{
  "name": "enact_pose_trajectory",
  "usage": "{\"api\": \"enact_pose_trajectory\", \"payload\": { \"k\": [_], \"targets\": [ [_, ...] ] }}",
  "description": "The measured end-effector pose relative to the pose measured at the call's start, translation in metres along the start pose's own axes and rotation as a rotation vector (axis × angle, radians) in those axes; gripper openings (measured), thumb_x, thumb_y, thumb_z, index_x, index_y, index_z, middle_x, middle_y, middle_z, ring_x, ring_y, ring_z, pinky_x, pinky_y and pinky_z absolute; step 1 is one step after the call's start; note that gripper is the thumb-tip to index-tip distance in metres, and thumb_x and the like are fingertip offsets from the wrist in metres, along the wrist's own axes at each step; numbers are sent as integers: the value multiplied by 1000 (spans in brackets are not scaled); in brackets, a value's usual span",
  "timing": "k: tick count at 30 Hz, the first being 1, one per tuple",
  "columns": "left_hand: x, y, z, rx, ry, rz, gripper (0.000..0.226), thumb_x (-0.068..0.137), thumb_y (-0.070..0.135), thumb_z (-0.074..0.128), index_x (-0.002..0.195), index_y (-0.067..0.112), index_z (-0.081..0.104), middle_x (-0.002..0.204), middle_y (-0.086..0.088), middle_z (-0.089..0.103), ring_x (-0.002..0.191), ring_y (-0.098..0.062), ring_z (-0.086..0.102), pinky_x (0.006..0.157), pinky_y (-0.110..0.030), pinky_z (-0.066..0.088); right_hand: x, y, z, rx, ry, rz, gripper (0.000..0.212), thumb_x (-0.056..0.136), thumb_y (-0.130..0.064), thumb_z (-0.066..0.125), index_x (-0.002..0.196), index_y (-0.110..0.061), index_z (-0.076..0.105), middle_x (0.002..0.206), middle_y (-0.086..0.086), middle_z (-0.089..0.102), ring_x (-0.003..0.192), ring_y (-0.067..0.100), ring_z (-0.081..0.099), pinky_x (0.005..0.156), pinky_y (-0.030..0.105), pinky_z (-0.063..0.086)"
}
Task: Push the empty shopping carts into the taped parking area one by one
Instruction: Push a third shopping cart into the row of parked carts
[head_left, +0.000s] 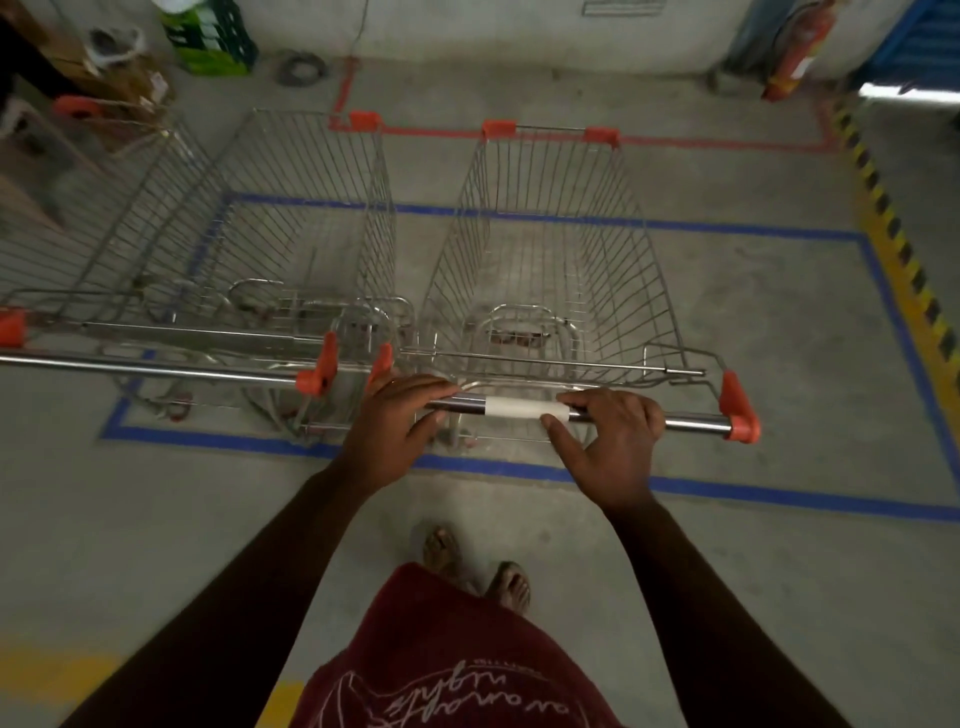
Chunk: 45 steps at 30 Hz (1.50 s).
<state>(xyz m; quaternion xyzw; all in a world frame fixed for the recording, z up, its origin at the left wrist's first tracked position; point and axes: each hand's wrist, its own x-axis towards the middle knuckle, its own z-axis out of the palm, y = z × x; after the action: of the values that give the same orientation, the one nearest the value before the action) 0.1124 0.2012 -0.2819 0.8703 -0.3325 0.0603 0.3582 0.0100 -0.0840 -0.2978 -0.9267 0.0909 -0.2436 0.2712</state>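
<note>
Far left we see a cart (104, 218) w/ an orange corner, only partly in view, near some boxes (119, 88). Next to it sits a 2nd cart (306, 218), empty, its long handle bar (156, 366) running toward us. Most of it sits inside the blue tape box (519, 470) on the floor (779, 338).

Then comes our left hand (395, 421). Its grip is closed round the handle (691, 421) of the 3rd cart (556, 234), fingers over the top, thumb under. Just left of that hand, the orange end caps of the 2 carts sit very close together; we can't tell if they touch.

In the middle of the handle is a white tape wrap (519, 408). Our right hand (608, 441) is at the right end of it. That grip is looser: fingers lie over the bar, thumb sticks out under the white wrap, not fully closed.

The 3rd cart is empty too. Its basket is inside the blue box, and the handle is over the near blue line. Red tape (727, 140) runs past the cart's far end. On the right, a yellow & black stripe (893, 249) runs along the floor.
</note>
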Motion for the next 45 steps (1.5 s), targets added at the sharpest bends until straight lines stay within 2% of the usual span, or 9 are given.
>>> {"api": "enact_pose_trajectory", "payload": {
  "k": [4, 7, 10, 13, 16, 21, 31, 40, 45],
  "targets": [
    [-8, -5, -27, 25, -37, -82, 30, 95, 15, 66, 124, 13, 71, 129, -3, 71, 133, -17, 58, 117, -63, 37, 0, -7, 2, -25, -23, -21, 33, 89, -57, 72, 107, -30, 76, 92, -16, 70, 96, 11, 62, 99, 39, 32],
    [-13, -25, -44, 299, 15, -71, 37, 91, 23, 76, 128, 20, 69, 139, 0, 66, 145, -23, 48, 124, -61, 23, -1, -11, 4, -53, -29, -27, 33, 92, -57, 71, 109, -29, 75, 95, -15, 71, 97, 14, 64, 99, 42, 34],
    [-20, -40, -58, 420, -22, -268, 72, 88, 40, 78, 152, 28, 48, 162, -6, 44, 156, -30, 30, 124, -56, 14, -4, -21, 11, -85, -21, -17, 36, 93, -59, 69, 110, -28, 75, 95, -14, 72, 97, 15, 65, 101, 43, 36],
    [-27, -57, -69, 424, -46, -271, 87, 91, 42, 74, 159, 36, 21, 165, -9, 37, 152, -33, 36, 123, -64, 20, -8, -34, 22, -107, 3, -7, 36, 93, -58, 70, 110, -27, 75, 95, -12, 73, 97, 18, 67, 102, 44, 36],
    [-27, -73, -77, 355, -63, -176, 77, 95, 34, 64, 163, 28, 29, 165, -8, 39, 149, -29, 42, 116, -62, 35, -5, -46, 31, -92, 3, 35, 37, 91, -60, 71, 107, -28, 76, 93, -13, 72, 95, 15, 66, 100, 40, 33],
    [-29, -81, -79, 247, -1, -102, 67, 95, 25, 61, 159, 22, 41, 163, -12, 41, 146, -28, 46, 114, -54, 39, 0, -54, 33, -52, 54, 67, 35, 86, -61, 70, 100, -29, 76, 87, -23, 64, 91, 10, 63, 96, 40, 33],
    [-30, -82, -85, 195, -58, -133, 66, 101, 36, 55, 162, 34, 30, 168, -7, 34, 155, -19, 33, 127, -47, 9, 12, -51, 33, -63, 41, 115, 34, 81, -53, 66, 97, -26, 78, 82, -14, 70, 90, 14, 65, 96, 34, 28],
    [-27, -83, -86, 133, -36, -132, 61, 95, 39, 60, 154, 28, 48, 163, -9, 41, 150, -22, 42, 125, -61, 15, 23, -54, 32, -31, 0, 146, 30, 77, -47, 63, 94, -28, 78, 81, -14, 71, 87, 15, 65, 94, 30, 25],
    [-30, -86, -86, 122, -24, -115, 60, 94, 32, 66, 151, 23, 53, 162, -10, 42, 148, -25, 44, 125, -58, 11, 21, -55, 33, -24, -3, 118, 30, 78, -47, 62, 95, -28, 78, 81, -17, 67, 86, 16, 64, 94, 30, 25]
  ]
}}
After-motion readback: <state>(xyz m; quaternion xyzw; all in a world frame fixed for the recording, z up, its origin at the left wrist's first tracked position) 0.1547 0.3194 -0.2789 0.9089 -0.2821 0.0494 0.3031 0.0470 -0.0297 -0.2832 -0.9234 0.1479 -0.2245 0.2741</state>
